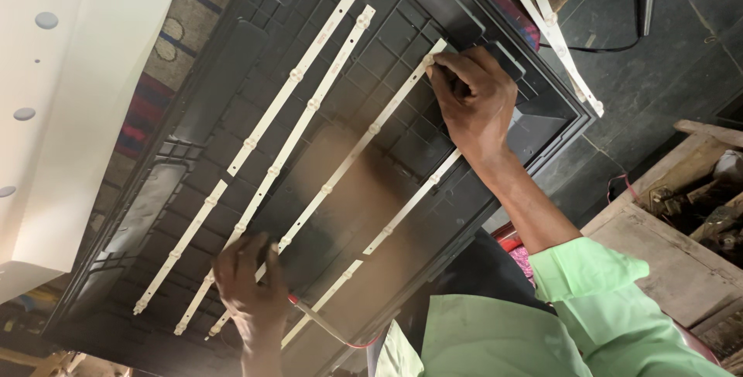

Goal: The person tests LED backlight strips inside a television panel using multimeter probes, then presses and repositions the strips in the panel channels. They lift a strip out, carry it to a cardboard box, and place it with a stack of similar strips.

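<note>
A: Hands?

B: 2 bare hands, both on the same white LED strip (pixel 352 152), the 3rd of 4 strips lying across the dark TV back panel (pixel 232 67). Right hand (pixel 474 102) sat at the strip's far end, fingers curled and pinched shut on that tip. Left hand (pixel 249 288) was at the near end, fingers closed down over the strip; how tightly, couldn't tell.

A: Anything else near the left hand?

B: A thin red wire (pixel 329 329) ran from just beside it toward the green sleeve (pixel 596 280).

A: Other strips?

B: 2 lay side by side left of the held one (pixel 294 75); the 4th (pixel 387 230) lay right of it, passing under the right wrist. 2 loose strips (pixel 553 32) rested past the panel's far corner on the dark floor (pixel 665 59).

A: Surroundings?

B: White sheet with round holes (pixel 70 98) at left, wooden crate (pixel 681 230) at right.
</note>
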